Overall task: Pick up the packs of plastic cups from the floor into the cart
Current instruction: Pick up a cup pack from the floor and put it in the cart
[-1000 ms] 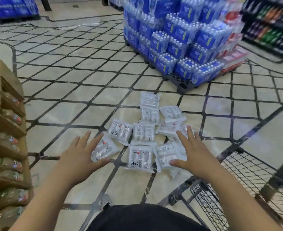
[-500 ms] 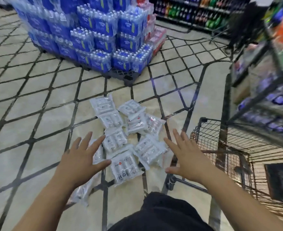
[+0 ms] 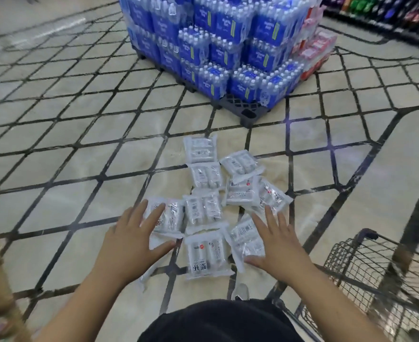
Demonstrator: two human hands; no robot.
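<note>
The packs of plastic cups [image 3: 203,210] lie in a loose cluster on the tiled floor [image 3: 63,193], just left of the wire cart [image 3: 366,265]. The 2 hands are spread with straight fingers and hold nothing. The left hand [image 3: 132,245] is over the leftmost pack [image 3: 173,215], and the right hand [image 3: 277,248] is over a pack near the cart.

Nine clear-wrapped packs of white plastic cups [image 3: 207,255] are counted, a tenth half hidden. Two hands are seen, left hand [image 3: 132,245] and right hand [image 3: 277,245]; one dark wire cart [image 3: 366,262]; one pallet of blue water-bottle packs [image 3: 228,45].
</note>
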